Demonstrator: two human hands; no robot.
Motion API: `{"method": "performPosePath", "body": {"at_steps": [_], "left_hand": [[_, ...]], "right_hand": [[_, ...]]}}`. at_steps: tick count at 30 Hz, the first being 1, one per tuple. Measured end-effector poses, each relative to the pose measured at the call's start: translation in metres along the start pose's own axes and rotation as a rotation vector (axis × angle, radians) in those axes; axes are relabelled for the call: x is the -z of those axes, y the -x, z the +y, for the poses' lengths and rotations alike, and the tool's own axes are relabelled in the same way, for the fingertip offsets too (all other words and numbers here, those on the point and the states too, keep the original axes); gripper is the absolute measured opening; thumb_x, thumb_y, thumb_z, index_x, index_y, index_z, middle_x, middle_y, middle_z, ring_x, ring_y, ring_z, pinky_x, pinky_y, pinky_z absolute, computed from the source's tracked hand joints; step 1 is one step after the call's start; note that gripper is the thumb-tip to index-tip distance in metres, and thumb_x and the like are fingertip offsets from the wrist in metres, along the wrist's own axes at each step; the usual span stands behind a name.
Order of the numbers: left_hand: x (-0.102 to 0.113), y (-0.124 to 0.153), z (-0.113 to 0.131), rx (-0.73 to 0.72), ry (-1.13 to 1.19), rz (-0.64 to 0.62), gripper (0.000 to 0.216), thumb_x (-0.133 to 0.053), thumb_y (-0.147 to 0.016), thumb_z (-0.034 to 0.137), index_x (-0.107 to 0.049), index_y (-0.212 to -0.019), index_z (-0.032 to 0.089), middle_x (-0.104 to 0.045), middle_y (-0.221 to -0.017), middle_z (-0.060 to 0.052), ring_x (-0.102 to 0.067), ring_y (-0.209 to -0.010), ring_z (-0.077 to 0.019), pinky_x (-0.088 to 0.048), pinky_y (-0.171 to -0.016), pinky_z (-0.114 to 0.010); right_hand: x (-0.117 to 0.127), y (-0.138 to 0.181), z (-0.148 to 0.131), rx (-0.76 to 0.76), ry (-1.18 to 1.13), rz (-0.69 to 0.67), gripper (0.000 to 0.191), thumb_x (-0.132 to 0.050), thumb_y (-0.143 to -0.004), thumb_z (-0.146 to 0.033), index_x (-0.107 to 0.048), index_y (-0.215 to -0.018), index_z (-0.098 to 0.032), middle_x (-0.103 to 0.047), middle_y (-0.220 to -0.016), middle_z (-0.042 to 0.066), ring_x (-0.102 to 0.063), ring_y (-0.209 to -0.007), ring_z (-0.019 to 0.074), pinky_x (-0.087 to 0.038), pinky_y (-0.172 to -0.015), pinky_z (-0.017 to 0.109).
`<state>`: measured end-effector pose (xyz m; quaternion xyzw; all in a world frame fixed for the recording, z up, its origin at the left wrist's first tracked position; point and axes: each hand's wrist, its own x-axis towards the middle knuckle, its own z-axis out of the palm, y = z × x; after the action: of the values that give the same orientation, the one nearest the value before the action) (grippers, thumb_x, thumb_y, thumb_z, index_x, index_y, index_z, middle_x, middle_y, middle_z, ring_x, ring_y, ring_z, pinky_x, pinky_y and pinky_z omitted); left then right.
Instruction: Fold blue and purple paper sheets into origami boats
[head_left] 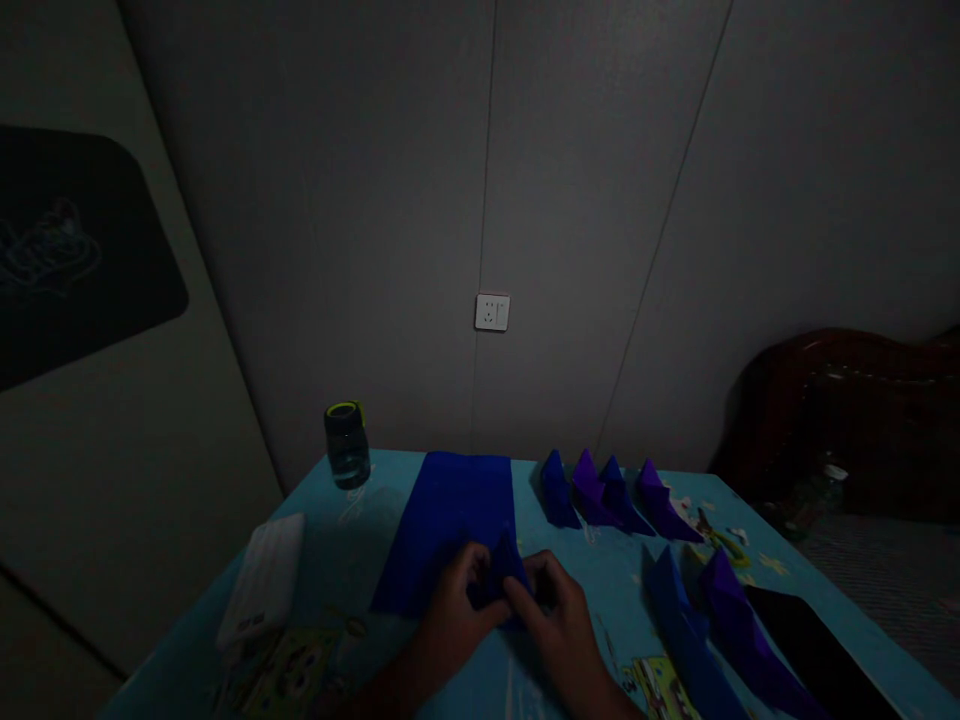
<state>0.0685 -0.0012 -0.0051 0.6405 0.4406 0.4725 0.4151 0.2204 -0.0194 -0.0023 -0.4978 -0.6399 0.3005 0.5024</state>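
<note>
- Paper [504, 570], dark blue: we can't make out its folds, our grip covering its lower part!
- Left hand [461, 605] and right hand [559, 610] meet, both pinching it in front of the blue sheet [457, 505].
- Boats [589, 492] line the table [615, 580] to our right, nearest two cut off; bottle [347, 458] back left.

Head cam, fwd/down, prob. near

The left hand [461, 602] and right hand [559, 608] are bare, with rounded knuckles [553, 564]; behind the hands, the forearms [396, 678] are bare too.
</note>
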Motion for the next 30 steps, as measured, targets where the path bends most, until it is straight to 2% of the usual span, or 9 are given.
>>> {"method": "performPosePath", "body": {"at_steps": [5, 9, 12, 16, 19, 21, 25, 28, 30], "left_hand": [[0.009, -0.004, -0.001, 0.098, 0.432, -0.164, 0.05, -0.077, -0.071, 0.029, -0.058, -0.116, 0.018, -0.067, -0.118, -0.01, -0.059, -0.113, -0.0268, -0.043, -0.099, -0.039], [0.011, -0.004, -0.004, 0.173, 0.653, -0.136, 0.051, -0.073, -0.077, 0.034, -0.058, -0.123, 0.017, -0.068, -0.119, -0.012, -0.062, -0.112, -0.0282, -0.043, -0.1, -0.044], [0.008, 0.0, -0.003, 0.22, 0.828, -0.177, 0.046, -0.071, -0.08, 0.034, -0.06, -0.122, 0.019, -0.069, -0.118, -0.012, -0.063, -0.111, -0.0287, -0.046, -0.096, -0.044], [0.003, 0.007, 0.001, 0.275, 0.972, -0.257, 0.044, -0.072, -0.079, 0.032, -0.062, -0.121, 0.022, -0.069, -0.118, -0.01, -0.062, -0.115, -0.0269, -0.046, -0.097, -0.041], [0.003, 0.009, 0.002, 0.352, 0.977, -0.292, 0.049, -0.072, -0.08, 0.033, -0.059, -0.126, 0.023, -0.069, -0.117, -0.01, -0.063, -0.114, -0.0265, -0.048, -0.095, -0.04], [0.003, 0.009, 0.002, 0.388, 0.947, -0.287, 0.052, -0.071, -0.08, 0.034, -0.057, -0.128, 0.022, -0.068, -0.117, -0.011, -0.063, -0.112, -0.0267, -0.049, -0.092, -0.039], [0.004, 0.007, 0.004, 0.44, 0.886, -0.223, 0.071, -0.075, -0.076, 0.039, -0.044, -0.138, 0.024, -0.066, -0.117, -0.011, -0.065, -0.106, -0.0263, -0.052, -0.084, -0.036], [0.008, 0.004, 0.009, 0.374, 0.764, -0.187, 0.084, -0.071, -0.079, 0.042, -0.024, -0.148, 0.029, -0.066, -0.109, -0.009, -0.067, -0.095, -0.0231, -0.053, -0.077, -0.035], [0.013, 0.001, 0.011, 0.309, 0.582, -0.156, 0.082, -0.065, -0.083, 0.044, -0.019, -0.15, 0.032, -0.067, -0.106, -0.008, -0.067, -0.088, -0.0209, -0.053, -0.074, -0.035]], "right_hand": [[0.015, -0.019, -0.011, 0.046, -0.139, -0.181, 0.038, -0.048, -0.093, -0.052, -0.065, -0.106, -0.02, -0.061, -0.086, 0.005, -0.058, -0.082, 0.021, -0.046, -0.074, 0.031], [0.027, -0.023, -0.006, 0.199, -0.195, -0.31, 0.044, -0.041, -0.096, -0.054, -0.068, -0.115, -0.024, -0.06, -0.105, 0.01, -0.059, -0.101, 0.0249, -0.046, -0.088, 0.038], [0.029, -0.012, 0.001, 0.232, -0.131, -0.409, 0.045, -0.052, -0.093, -0.047, -0.054, -0.135, -0.03, -0.051, -0.134, 0.011, -0.047, -0.127, 0.0274, -0.036, -0.107, 0.043], [0.028, 0.005, 0.013, 0.182, -0.119, -0.447, 0.066, -0.059, -0.089, -0.048, -0.033, -0.149, -0.033, -0.031, -0.156, 0.007, -0.024, -0.145, 0.0281, -0.019, -0.117, 0.047], [0.025, 0.011, 0.016, 0.109, -0.176, -0.469, 0.076, -0.06, -0.088, -0.049, -0.024, -0.152, -0.031, -0.024, -0.159, 0.007, -0.018, -0.147, 0.0267, -0.015, -0.118, 0.047], [0.023, 0.01, 0.014, 0.069, -0.243, -0.467, 0.078, -0.062, -0.086, -0.051, -0.025, -0.152, -0.03, -0.024, -0.159, 0.007, -0.019, -0.147, 0.0262, -0.016, -0.118, 0.047], [0.021, 0.004, 0.007, 0.007, -0.386, -0.406, 0.084, -0.073, -0.074, -0.056, -0.04, -0.146, -0.029, -0.032, -0.156, 0.01, -0.027, -0.144, 0.0298, -0.022, -0.116, 0.049], [0.02, -0.001, 0.007, -0.012, -0.424, -0.31, 0.084, -0.081, -0.065, -0.054, -0.05, -0.139, -0.029, -0.04, -0.151, 0.012, -0.036, -0.139, 0.0324, -0.03, -0.113, 0.051], [0.019, -0.004, 0.009, 0.009, -0.377, -0.219, 0.078, -0.083, -0.063, -0.052, -0.058, -0.132, -0.027, -0.047, -0.146, 0.013, -0.042, -0.135, 0.033, -0.032, -0.111, 0.052]]}}
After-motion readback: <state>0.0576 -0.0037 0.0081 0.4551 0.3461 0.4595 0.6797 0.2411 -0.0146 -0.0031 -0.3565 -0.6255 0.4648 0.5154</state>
